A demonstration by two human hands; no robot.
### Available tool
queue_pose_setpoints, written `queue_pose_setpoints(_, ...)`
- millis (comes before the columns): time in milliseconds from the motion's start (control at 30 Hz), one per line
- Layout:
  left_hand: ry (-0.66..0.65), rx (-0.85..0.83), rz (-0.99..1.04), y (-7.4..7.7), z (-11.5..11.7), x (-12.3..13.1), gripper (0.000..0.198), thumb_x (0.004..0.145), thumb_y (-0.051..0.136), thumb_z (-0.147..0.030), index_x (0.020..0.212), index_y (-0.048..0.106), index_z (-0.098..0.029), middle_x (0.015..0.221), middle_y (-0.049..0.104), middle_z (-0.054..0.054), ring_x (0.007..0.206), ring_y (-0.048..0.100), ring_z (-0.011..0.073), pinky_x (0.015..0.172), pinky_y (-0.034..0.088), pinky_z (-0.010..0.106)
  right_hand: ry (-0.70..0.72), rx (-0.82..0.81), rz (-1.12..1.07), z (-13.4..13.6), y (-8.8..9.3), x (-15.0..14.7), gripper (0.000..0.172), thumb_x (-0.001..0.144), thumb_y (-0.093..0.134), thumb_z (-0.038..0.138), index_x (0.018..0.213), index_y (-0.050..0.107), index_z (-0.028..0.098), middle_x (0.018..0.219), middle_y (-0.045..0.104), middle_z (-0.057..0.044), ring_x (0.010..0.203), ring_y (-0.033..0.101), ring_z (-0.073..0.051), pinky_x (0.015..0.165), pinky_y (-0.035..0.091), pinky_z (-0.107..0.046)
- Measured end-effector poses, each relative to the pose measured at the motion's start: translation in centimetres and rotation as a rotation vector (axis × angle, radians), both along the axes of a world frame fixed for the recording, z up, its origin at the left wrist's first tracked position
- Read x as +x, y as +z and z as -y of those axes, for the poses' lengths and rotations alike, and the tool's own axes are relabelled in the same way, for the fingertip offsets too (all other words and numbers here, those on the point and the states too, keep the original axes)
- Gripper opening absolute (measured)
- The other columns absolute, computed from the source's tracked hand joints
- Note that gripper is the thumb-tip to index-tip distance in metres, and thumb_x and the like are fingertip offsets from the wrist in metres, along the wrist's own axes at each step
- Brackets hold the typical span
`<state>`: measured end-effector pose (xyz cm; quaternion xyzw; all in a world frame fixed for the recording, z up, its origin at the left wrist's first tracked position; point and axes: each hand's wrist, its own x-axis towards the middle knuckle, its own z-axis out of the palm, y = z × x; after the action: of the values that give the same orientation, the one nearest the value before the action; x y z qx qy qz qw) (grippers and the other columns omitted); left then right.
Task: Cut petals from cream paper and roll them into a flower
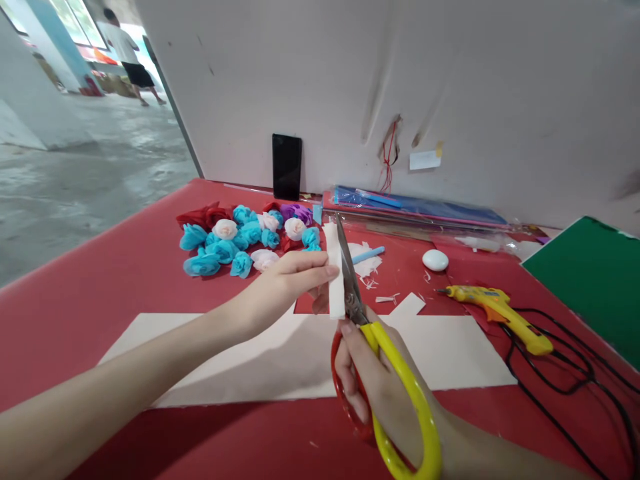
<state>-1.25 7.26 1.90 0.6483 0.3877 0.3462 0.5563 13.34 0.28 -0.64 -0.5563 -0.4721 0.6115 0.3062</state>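
My left hand (pixel 290 280) pinches a folded white paper strip (pixel 334 270) and holds it upright above the red table (pixel 100 293). My right hand (pixel 373 383) grips scissors (pixel 350 280) with a yellow and a red handle. Their blades stand nearly closed along the strip's right edge. Below both hands lies a large cream sheet (pixel 450 350) on the table.
Several blue, white, red and purple paper roses (pixel 240 240) lie in a heap at the back left. A yellow glue gun (pixel 500 310) with a black cord (pixel 565 380), a white oval object (pixel 435 260), packs of coloured paper (pixel 415 207), a green sheet (pixel 590 280) and a black phone (pixel 287 167) sit around. A person walks far off outside.
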Motion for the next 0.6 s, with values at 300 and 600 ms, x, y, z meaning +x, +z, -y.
queue_pose_setpoints(300,-0.021,-0.144,0.164,-1.2,-0.8,0.5,0.024,0.077,0.054,-0.022,0.054,0.054,-0.015,0.049,0.051,-0.004,0.047,0.046,0.0083,0.049,0.038,0.021,0.045,0.002,0.059,-0.1,-1.7,1.3,0.034,0.085,0.040,0.046,0.069,0.053,0.018,0.048,0.048,0.004,0.038,0.042,-0.008,0.037,0.031,-0.018)
queue_pose_setpoints(600,-0.012,-0.164,0.171,-1.4,-0.9,0.6,0.024,0.075,0.054,-0.021,0.052,0.050,-0.015,0.047,0.048,-0.004,0.044,0.044,0.0080,0.046,0.035,0.022,0.059,0.039,0.062,-0.4,-1.8,1.3,0.041,0.086,0.034,0.051,0.066,0.050,0.019,0.047,0.045,0.004,0.038,0.041,-0.008,0.037,0.030,-0.019)
